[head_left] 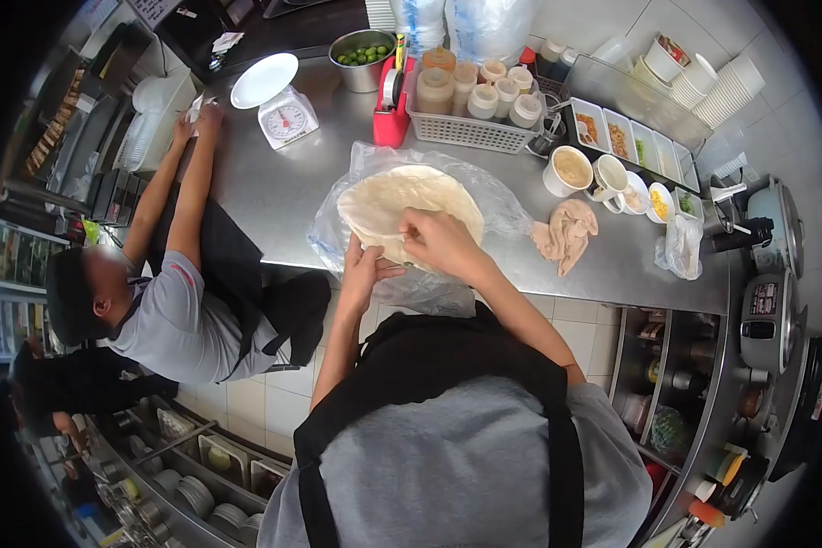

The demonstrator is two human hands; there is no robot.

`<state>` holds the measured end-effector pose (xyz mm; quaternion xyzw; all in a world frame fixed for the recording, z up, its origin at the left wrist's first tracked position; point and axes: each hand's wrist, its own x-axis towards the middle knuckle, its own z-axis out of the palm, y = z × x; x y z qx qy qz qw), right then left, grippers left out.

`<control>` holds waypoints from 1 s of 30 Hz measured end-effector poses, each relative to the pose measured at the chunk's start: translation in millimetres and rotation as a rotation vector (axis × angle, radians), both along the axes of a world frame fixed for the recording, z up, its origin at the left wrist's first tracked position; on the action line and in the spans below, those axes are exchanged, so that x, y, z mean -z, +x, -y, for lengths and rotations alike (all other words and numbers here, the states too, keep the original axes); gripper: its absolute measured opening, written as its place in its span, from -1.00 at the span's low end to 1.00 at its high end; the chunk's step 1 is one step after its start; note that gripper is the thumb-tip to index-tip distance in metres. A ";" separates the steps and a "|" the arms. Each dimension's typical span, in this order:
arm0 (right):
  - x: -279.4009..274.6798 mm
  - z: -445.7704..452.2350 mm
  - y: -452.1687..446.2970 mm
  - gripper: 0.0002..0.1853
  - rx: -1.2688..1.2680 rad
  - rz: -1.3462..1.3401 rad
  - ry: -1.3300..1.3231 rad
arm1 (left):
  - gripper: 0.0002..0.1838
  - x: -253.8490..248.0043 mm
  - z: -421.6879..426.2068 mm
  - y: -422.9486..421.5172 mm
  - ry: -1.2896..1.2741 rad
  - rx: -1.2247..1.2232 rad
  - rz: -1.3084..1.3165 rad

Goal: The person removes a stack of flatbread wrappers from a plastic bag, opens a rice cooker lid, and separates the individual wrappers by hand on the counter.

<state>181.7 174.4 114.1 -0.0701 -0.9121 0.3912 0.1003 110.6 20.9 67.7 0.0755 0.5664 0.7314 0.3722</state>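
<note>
A round, thin, pale flatbread point(411, 199), seemingly part of a stack, lies on a spread clear plastic bag point(507, 212) at the front of the steel counter. My left hand point(365, 268) grips its near edge from the left, fingers partly under it. Just to the right, my right hand point(440, 241) is closed in a pinch at the same near edge, and the fingertips are partly hidden. A crumpled beige cloth point(566, 236) rests to the right of the bag.
Behind stand a kitchen scale point(287, 119), a pot of green limes point(362, 62), a red tape dispenser point(392, 102) and a grey basket point(475, 132) of sauce bottles. Ingredient trays point(619, 137) and bowls point(568, 171) line the right. A co-worker point(187, 315) leans over the counter at left.
</note>
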 end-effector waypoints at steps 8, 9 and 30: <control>18.7 5.5 -8.4 -0.88 0.077 -0.052 0.200 | -0.45 2.2 0.6 -0.9 0.025 -0.008 -0.006; 17.1 -0.8 -9.0 -0.87 0.097 -0.068 0.108 | -0.45 4.9 1.7 -1.7 0.037 -0.019 0.010; 3.7 19.8 -54.4 -0.49 0.024 0.226 0.323 | -0.43 32.5 -7.6 -30.6 -0.057 -0.077 -0.417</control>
